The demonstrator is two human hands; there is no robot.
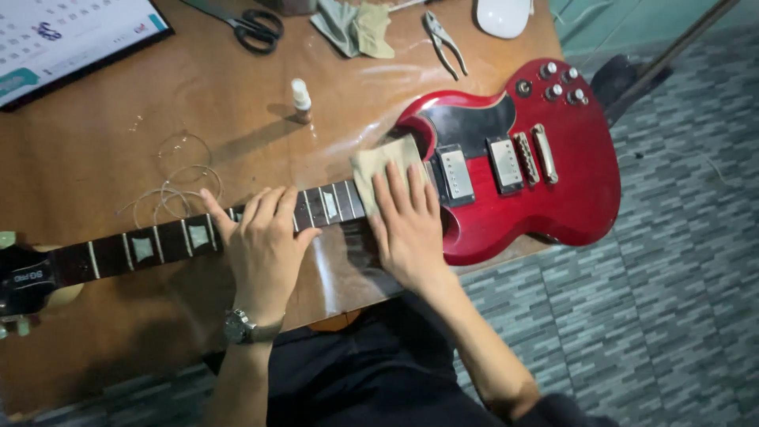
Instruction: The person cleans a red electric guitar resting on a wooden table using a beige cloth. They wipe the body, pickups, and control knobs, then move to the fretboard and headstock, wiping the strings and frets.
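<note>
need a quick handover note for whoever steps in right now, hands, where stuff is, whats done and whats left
Left hand: open, laid flat over the guitar neck, steadying it.
Right hand: flat, pressing a beige cloth onto the upper frets beside the red guitar body.
Nearby on the table: small bottle, coiled old strings, pliers, scissors, a second rag.
Done: strings are off.
Left: how much of the fretboard is wiped cannot be told; no new strings are on.

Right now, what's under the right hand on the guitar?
A beige cloth lies under the right hand, over the fretboard's end on the red guitar. The frets beneath it are hidden.
</note>
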